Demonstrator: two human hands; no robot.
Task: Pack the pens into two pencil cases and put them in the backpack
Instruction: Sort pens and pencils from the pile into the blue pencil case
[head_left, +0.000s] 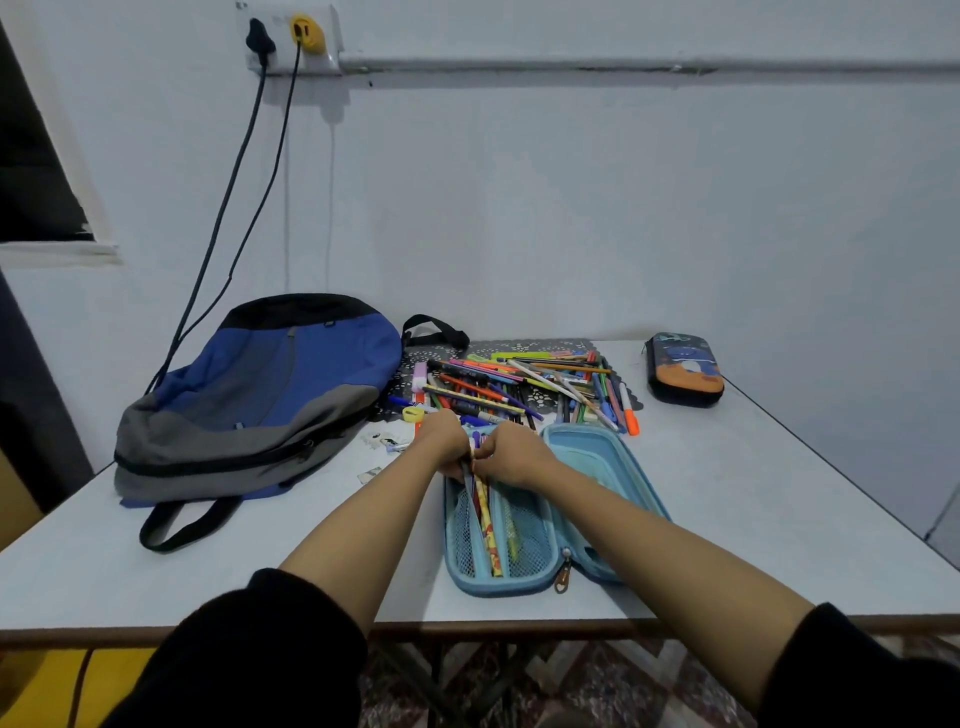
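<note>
An open light-blue pencil case (582, 457) lies in front of me, its mesh half nearest me holding several pens (488, 525). My left hand (441, 439) and my right hand (511, 454) meet at the far end of that mesh half, both gripping the tops of the pens there. A loose pile of pens and pencils (524, 387) lies on a dark mat just beyond the hands. A second pencil case (684, 369), dark with a blue and orange picture, lies zipped shut at the far right. The blue, grey and black backpack (260, 395) lies flat at the left.
The white table (753, 519) ends close to me and at the right. A yellow sharpener (413, 414) and small scraps lie between backpack and case. Two black cables (234, 208) hang from a wall socket down behind the backpack.
</note>
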